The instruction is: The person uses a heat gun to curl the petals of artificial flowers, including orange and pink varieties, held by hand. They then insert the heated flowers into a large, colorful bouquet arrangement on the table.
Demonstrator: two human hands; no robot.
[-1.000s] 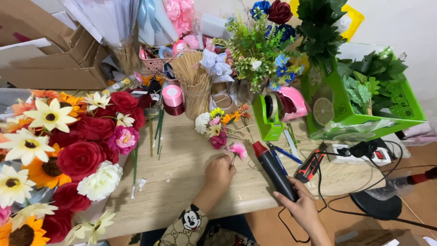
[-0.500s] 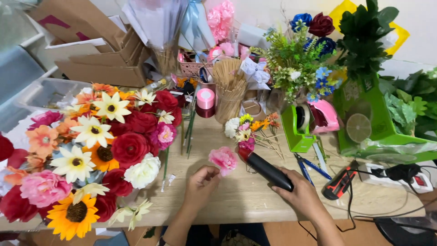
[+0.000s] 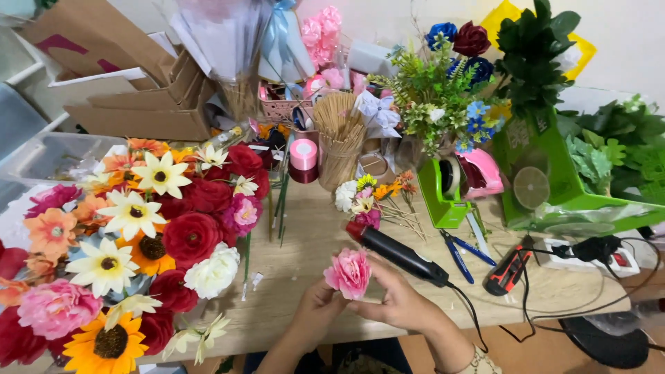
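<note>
- Pink artificial flower head (image 3: 348, 272): we held it between both hands, just above the near edge of the wooden table (image 3: 305, 249).
- Left hand (image 3: 318, 305): we kept its fingers pinched on the flower head's lower left side, from beneath.
- Right hand (image 3: 400, 301): we had its fingers closed against the flower head's right side; the black glue gun (image 3: 397, 253) lay across the top of this hand, red tip pointing up and left, just above the bloom. We could not tell how firmly the hand gripped the gun.
- Heap of artificial flowers (image 3: 131, 242): red, white, orange and pink, well to the left of the left hand.
- Small cluster of flower heads on sticks (image 3: 367, 201): just beyond the gun's tip.
- Blue-handled pliers (image 3: 460, 253): right of the gun, past the right hand.
- Green tape dispenser (image 3: 447, 190): farther off, beyond the right hand.
- Cup of wooden skewers (image 3: 339, 142): far side, straight ahead of the hands.
</note>
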